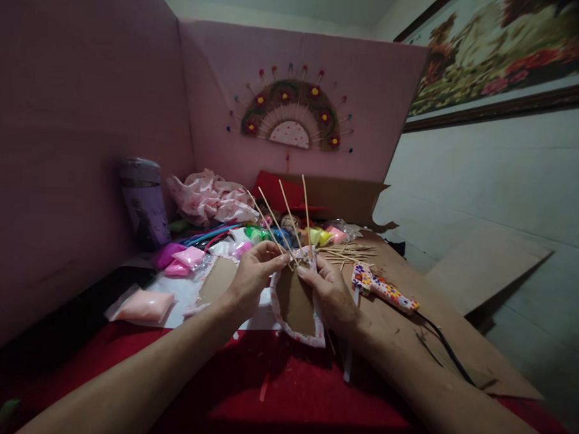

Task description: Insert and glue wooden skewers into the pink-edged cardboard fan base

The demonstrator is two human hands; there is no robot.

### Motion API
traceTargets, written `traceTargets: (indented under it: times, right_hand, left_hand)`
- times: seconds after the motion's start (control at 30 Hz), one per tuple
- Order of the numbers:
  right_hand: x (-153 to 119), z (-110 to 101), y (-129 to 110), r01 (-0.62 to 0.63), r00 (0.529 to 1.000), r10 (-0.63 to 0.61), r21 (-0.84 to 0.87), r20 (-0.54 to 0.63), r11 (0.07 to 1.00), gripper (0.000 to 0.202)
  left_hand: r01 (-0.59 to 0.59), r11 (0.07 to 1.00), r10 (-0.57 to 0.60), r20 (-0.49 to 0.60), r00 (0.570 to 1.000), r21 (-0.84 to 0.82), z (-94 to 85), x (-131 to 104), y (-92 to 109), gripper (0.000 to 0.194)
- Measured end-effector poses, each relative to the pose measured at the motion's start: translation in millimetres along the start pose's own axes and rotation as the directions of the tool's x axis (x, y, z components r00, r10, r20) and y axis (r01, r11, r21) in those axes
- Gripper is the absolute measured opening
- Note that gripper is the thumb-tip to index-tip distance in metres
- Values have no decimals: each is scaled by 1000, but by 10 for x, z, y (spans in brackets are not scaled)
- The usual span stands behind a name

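My left hand (256,273) is closed, its thumb and fingertips pinching a thin wooden stick (263,213) near its lower end. My right hand (331,292) is wrapped round the edge of a curved cardboard piece (293,303), thumb pressed on its face. White and pink cloth is folded over the cardboard's rim. Several sticks fan upward from the top edge of the piece. How their lower ends are fixed is partly hidden by my fingers. A second cloth-edged cardboard piece (217,281) lies left of my left hand.
A flower-patterned glue gun (385,290) lies right, its cord trailing over cardboard (461,343). Loose sticks (348,252) lie behind my right hand. Left are clay packets (144,305), crumpled cloth (211,197) and a purple tumbler (145,204). A decorated half-round fan (290,108) hangs on the pink panel.
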State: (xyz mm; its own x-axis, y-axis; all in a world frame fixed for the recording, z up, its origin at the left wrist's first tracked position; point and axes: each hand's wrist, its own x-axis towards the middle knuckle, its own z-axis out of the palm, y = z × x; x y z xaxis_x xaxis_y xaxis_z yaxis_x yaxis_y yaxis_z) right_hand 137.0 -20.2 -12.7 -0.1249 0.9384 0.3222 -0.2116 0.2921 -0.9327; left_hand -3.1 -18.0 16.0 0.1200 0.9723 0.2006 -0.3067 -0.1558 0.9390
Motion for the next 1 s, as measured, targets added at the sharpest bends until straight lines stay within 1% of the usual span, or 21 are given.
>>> traceTargets:
  times: [0.3, 0.73, 1.0]
  right_hand:
    - [8, -14, 32, 22, 1000, -22, 6, -9, 1000, 20]
    - [2, -2, 2, -33, 999, 33, 9, -21, 999, 24]
    - [-15, 4, -32, -56, 998, 55, 16, 17, 998, 23]
  left_hand:
    - [-42, 999, 41, 5, 999, 16, -4, 20, -40, 26]
    - [-76, 997, 76, 3, 997, 22, 3, 25, -45, 28]
    - [-76, 997, 76, 14, 997, -15, 7, 25, -52, 26]
